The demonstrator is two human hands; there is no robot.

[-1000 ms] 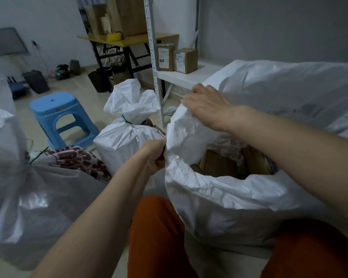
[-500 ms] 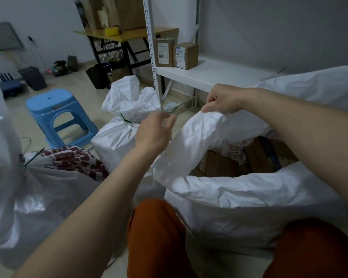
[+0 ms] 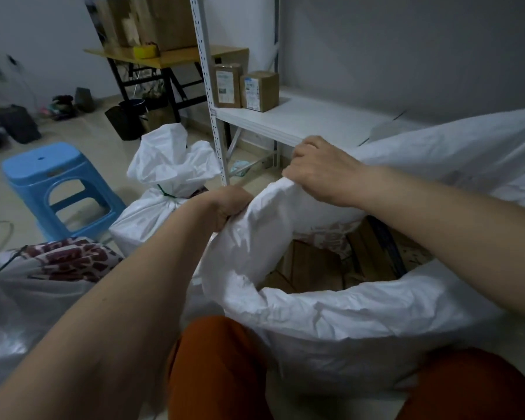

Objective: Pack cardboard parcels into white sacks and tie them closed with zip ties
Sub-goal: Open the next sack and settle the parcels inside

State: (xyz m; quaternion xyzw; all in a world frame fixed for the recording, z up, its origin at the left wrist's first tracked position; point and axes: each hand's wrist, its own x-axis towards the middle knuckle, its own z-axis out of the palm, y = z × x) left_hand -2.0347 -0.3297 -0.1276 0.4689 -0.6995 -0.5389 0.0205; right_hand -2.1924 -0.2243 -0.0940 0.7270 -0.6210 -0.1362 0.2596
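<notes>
Our left hand has come back to grip the sack rim at frame centre beside our right hand, both clutching fabric, so we judge closing begins over the parcels.

Blue stool on floor; yellow table behind, perhaps cluttered

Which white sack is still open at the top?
The front sack gripped by both hands: its mouth gapes, showing cardboard parcels. The sack beside the blue stool is cinched with a green tie.
</notes>
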